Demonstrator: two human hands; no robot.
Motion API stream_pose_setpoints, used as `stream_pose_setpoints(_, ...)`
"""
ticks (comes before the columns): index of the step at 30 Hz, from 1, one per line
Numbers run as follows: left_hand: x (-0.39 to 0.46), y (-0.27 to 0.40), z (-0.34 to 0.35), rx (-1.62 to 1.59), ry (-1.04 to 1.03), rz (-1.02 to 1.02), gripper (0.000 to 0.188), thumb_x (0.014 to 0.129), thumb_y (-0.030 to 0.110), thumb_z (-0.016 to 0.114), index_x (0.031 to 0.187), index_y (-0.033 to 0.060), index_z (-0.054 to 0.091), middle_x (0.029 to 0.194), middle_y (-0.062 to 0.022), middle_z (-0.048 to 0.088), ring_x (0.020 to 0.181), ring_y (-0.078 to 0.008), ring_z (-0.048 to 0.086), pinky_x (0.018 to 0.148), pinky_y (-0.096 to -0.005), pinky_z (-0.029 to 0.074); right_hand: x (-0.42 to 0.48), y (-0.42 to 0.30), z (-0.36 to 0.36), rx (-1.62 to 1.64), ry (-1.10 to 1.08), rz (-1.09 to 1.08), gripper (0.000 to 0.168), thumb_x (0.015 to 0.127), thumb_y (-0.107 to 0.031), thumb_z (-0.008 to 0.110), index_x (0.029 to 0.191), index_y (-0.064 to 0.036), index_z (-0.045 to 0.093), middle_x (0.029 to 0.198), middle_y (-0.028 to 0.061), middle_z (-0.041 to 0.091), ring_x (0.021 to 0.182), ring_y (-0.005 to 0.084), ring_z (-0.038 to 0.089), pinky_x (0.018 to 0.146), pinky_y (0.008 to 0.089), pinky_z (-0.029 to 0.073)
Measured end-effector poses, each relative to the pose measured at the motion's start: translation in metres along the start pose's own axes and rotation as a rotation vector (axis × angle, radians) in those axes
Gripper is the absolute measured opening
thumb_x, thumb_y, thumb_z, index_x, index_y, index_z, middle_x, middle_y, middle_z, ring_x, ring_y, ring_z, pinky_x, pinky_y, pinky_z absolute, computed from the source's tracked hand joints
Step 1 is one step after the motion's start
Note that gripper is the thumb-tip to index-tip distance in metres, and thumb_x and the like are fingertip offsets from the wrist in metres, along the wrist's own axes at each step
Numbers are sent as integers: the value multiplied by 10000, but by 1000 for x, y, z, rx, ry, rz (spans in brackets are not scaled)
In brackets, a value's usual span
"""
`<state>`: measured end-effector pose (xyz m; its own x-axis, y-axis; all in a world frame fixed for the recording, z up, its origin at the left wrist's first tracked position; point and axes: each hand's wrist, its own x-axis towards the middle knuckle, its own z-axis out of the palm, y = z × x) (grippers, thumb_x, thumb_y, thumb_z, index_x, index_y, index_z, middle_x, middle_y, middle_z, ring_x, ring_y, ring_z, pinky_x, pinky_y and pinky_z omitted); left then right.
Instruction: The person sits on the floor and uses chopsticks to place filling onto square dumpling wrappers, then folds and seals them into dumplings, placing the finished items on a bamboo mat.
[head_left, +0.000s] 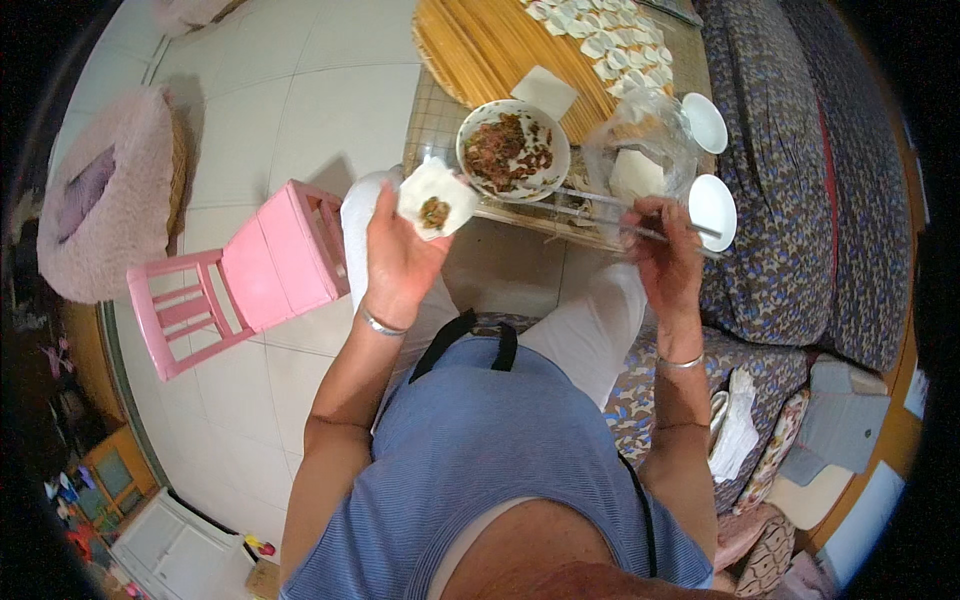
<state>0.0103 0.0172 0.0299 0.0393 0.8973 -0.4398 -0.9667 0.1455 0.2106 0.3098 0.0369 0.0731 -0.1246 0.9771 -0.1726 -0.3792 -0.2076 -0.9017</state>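
Note:
On my left hand, palm up, rests a thin white dough wrapper with a small lump of filling on it. My right hand, slightly blurred, grips a pair of metal chopsticks whose tips point left toward a white bowl. Inside that bowl is a chopped, reddish-brown filling with green bits. Behind the bowl a single wrapper lies on a round slatted tray. A clear plastic bag holding pale wrappers sits between the bowl and my right hand.
Many folded dumplings cover the tray's right part. Two small white bowls stand at the table's right edge, beside a patterned sofa. A pink chair is by my left knee, with a fluffy pet bed beyond.

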Motion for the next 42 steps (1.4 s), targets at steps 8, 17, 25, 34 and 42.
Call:
stream_pose_setpoints(8, 2, 7, -16, 148, 140, 58, 542, 1054, 399, 318, 1389, -16, 410, 1354, -167, 527, 1260, -332, 512, 1091, -475, 407, 41, -2, 5, -301, -108, 103, 380, 1012, -340, 529, 1151, -5, 641, 998, 73, 680, 838, 121, 637, 726, 248, 513)
stream_pose_setpoints(17, 9, 7, -21, 163, 162, 66, 533, 1054, 384, 329, 1389, -24, 408, 1342, -206, 529, 1258, -343, 518, 1074, -486, 424, 56, 37, -1, -306, -68, 156, 387, 1010, -354, 531, 1134, -8, 651, 1005, 87, 682, 832, 124, 643, 708, 246, 526)
stream_pose_setpoints(25, 9, 7, -23, 169, 172, 58, 502, 1055, 358, 339, 1374, -20, 423, 1319, -205, 546, 1236, -336, 535, 1065, -477, 437, 57, 46, -3, -323, -56, 77, 361, 1011, -321, 532, 1110, 4, 655, 988, 114, 694, 822, 155, 676, 707, 258, 550)
stream_pose_setpoints(34, 7, 9, -21, 170, 166, 72, 482, 1053, 349, 352, 1374, -4, 416, 1324, -153, 543, 1226, -312, 541, 1066, -461, 440, 47, 55, -18, 32, 43, 154, 341, 1002, -270, 544, 1087, 48, 632, 1006, 164, 691, 846, 228, 700, 733, 323, 589)
stream_pose_setpoints(42, 11, 0, -9, 122, 157, 46, 492, 1045, 338, 378, 1357, -36, 446, 1328, -198, 559, 1252, -325, 531, 1091, -459, 408, 50, 60, -46, 338, 55, 189, 334, 994, -269, 555, 1110, 38, 618, 1014, 187, 688, 854, 206, 663, 728, 309, 558)
